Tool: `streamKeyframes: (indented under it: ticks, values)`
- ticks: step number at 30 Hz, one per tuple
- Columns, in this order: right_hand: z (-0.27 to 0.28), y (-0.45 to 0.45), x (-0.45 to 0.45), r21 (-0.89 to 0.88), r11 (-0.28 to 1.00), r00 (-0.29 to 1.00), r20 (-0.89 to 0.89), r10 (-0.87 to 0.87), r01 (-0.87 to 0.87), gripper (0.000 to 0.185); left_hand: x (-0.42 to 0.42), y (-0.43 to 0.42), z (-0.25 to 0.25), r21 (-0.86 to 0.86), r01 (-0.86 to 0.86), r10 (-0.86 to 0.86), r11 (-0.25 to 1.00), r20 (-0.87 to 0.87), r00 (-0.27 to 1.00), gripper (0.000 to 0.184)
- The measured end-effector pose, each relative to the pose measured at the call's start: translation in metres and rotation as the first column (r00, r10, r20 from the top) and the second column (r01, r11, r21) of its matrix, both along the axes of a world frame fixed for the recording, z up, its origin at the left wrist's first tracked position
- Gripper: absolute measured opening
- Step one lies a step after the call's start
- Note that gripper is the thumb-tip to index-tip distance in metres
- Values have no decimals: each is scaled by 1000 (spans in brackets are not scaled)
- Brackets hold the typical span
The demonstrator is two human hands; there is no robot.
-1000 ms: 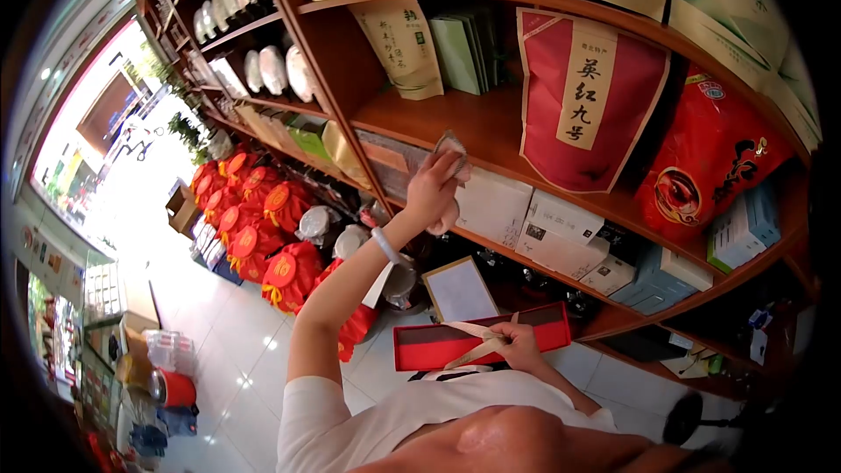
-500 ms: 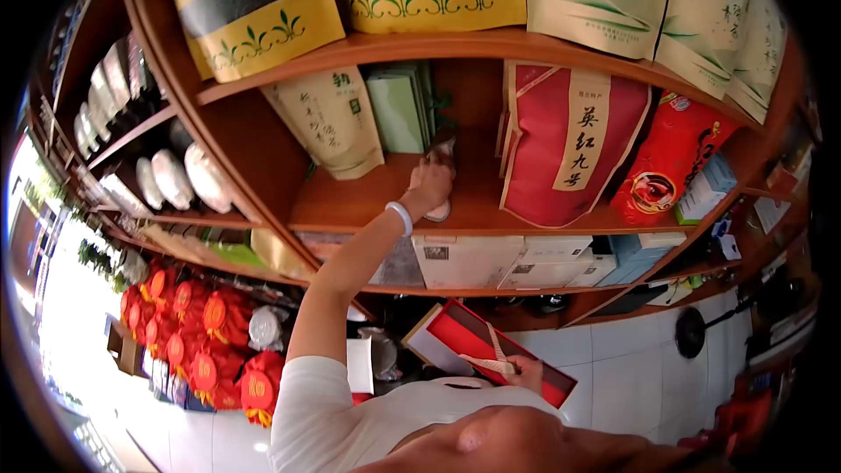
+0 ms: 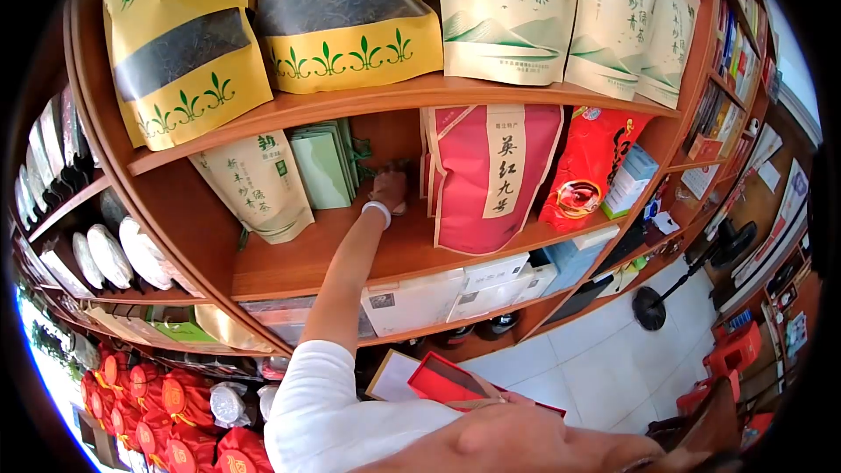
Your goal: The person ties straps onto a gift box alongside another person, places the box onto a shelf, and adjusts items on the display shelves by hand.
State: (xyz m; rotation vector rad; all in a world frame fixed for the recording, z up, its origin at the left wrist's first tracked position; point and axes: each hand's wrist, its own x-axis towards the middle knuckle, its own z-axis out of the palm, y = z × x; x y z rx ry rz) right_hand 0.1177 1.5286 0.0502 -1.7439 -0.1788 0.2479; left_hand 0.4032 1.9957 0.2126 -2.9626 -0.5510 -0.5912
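My left hand [image 3: 388, 187], with a white band at the wrist, reaches deep into the middle shelf [image 3: 289, 258]. It is closed on a crumpled cloth [image 3: 401, 208], of which only a little shows. To its left stand green packets [image 3: 322, 166]; to its right is a dark red tea bag [image 3: 495, 180]. Low in the view, my right hand [image 3: 517, 398], largely hidden by my body, is at the beige ribbon [image 3: 477, 401] of an open red box [image 3: 441, 379].
Yellow tea bags [image 3: 350, 22] and pale tea bags [image 3: 508, 13] stand on the upper shelf. White boxes [image 3: 412, 302] line the shelf below. Red-covered jars [image 3: 180, 398] are at the lower left. A black round-based stand [image 3: 649, 308] and red stools [image 3: 734, 349] are on the right.
The view has swung right and closer to the shelves. My left hand has moved from the shelf's front edge back into the middle compartment. The red box now sits lower, partly hidden by my body.
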Motion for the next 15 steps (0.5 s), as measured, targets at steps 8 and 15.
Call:
streamKeyframes:
  ticks: [8,15]
  values:
    - [44,-9,6,-83,991,995,0,103,-103,12,-86,-40,3,16,137,-135,990,-104,985,17]
    - [108,7,18,-143,946,954,28,298,-291,15,-227,-17,8,33,9,-8,999,-10,1000,14]
